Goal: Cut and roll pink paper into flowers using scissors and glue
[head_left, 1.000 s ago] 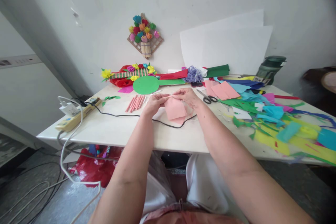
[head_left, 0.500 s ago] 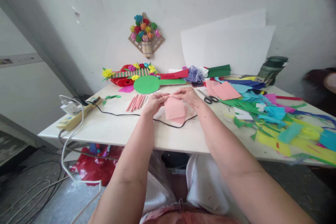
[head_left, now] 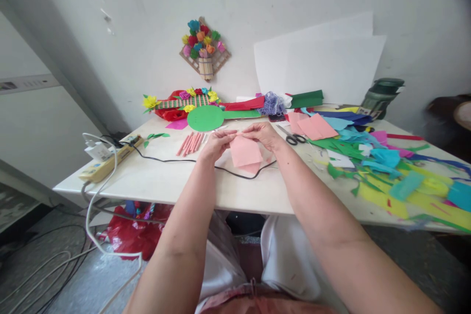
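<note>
A square of pink crepe paper (head_left: pixel 245 152) hangs from the fingers of both hands at the middle of the table. My left hand (head_left: pixel 218 143) pinches its top edge from the left. From the right, my right hand (head_left: pixel 263 134) grips the same edge, the fingertips of both hands nearly meeting. Another pink piece (head_left: pixel 252 168) shows just beneath the held square. Several thin pink paper rolls (head_left: pixel 190 143) lie beside my left hand. Black-handled scissors (head_left: pixel 295 139) rest to the right of my right hand.
A black cable (head_left: pixel 165 160) crosses the table from the power strip (head_left: pixel 106 163). Pink sheets (head_left: pixel 317 126) and coloured paper scraps (head_left: pixel 382 157) cover the right side. Behind the hands lie a green paper disc (head_left: pixel 205 118) and a flower-trimmed lattice strip (head_left: pixel 184 102). A green bottle (head_left: pixel 380 99) stands back right.
Both hands stay in nearly the same place on the paper's top edge. The hanging pink square has shifted slightly and covers more of the piece beneath it.
</note>
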`<move>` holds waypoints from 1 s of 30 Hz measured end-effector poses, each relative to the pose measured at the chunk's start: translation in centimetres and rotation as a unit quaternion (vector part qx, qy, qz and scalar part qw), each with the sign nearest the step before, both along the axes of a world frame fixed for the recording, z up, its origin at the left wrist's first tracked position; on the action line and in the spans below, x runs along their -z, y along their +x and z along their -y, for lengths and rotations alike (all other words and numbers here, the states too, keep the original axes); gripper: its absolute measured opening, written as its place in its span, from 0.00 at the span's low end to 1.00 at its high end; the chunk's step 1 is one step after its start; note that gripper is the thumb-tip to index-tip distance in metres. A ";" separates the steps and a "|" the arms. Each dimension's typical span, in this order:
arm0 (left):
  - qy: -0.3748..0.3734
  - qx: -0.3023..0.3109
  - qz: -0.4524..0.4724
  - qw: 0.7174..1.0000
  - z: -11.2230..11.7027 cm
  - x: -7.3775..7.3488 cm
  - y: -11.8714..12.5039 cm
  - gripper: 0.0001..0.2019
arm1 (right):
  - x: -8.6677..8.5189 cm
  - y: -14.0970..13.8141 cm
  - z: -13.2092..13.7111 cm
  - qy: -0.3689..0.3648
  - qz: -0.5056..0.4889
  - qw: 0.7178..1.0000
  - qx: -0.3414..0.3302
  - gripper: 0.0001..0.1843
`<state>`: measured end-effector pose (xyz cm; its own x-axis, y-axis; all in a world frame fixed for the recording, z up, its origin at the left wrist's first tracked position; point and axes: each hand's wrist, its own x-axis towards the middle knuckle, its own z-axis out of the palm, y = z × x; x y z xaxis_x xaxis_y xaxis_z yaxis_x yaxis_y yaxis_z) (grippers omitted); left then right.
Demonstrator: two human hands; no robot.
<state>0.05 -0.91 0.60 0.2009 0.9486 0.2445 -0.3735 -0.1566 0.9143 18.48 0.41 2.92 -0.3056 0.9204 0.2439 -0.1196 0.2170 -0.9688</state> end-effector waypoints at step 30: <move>-0.024 -0.022 0.006 0.999 0.2 -0.1 0.1 0.13 | 0.1 0.2 0.1 0.015 -0.003 1.000 -0.014 0.10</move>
<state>0.17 -1.13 0.75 0.1555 0.9672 0.2008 -0.3790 -0.1293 0.9163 18.69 0.36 2.83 -0.3295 0.9034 0.2742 -0.1327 0.2433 -0.9608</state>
